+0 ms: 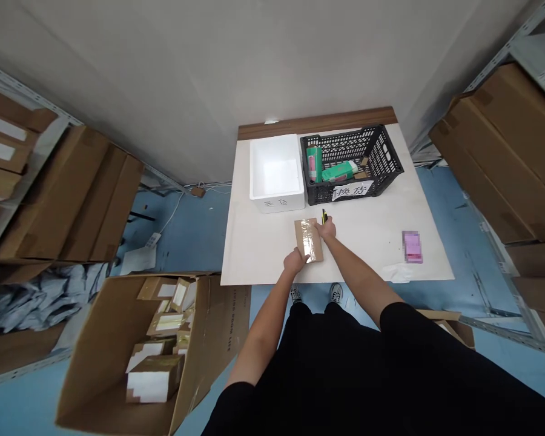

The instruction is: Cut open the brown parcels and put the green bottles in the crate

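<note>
A small cardboard box (308, 240) with shiny clear tape along its top lies near the front of the white table. My left hand (295, 261) grips its lower left corner, thumb on top. At the box's upper right edge, my right hand (327, 228) is closed around a yellow and black utility knife (324, 217), its tip pointing away from me. The fingers of that hand also touch the box. Just beyond stand a white foam box (278, 203) on the left and a black plastic crate (345, 192) on the right, which holds green packages (340, 171).
On the table's (372, 236) right side lie a blurred pink item (412, 247) and a crumpled white piece (397, 273). A large open carton (95, 345) with several parcels stands on the floor at left. Shelves with cardboard boxes (504, 151) flank both sides.
</note>
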